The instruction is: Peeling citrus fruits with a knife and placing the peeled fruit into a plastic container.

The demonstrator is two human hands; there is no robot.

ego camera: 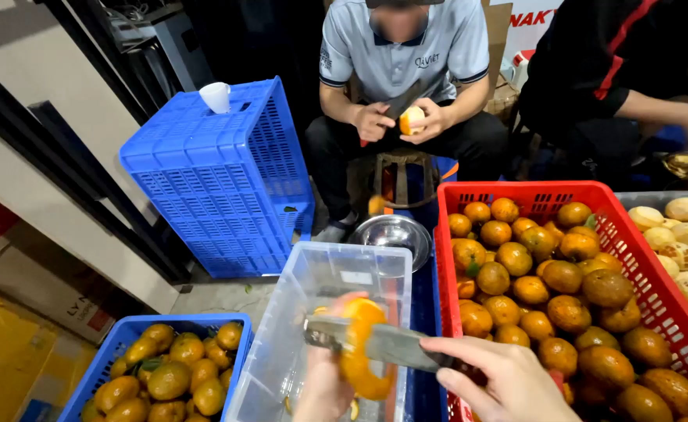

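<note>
My left hand (324,383) holds an orange (362,348) over a clear plastic bin (312,297). The orange is partly peeled, with a strip of rind curling off its lower side. My right hand (508,379) grips a broad knife (379,341) whose blade lies flat across the orange. Both hands are at the bottom centre of the head view.
A red crate (648,273) of unpeeled oranges stands at right, with peeled ones (687,242) in a tray beyond it. A blue crate (125,336) of oranges sits at lower left, and an upturned blue crate (219,180) holds a white cup (216,97). A seated person (402,70) opposite peels fruit over a metal bowl (394,234). Another person (633,70) works at far right.
</note>
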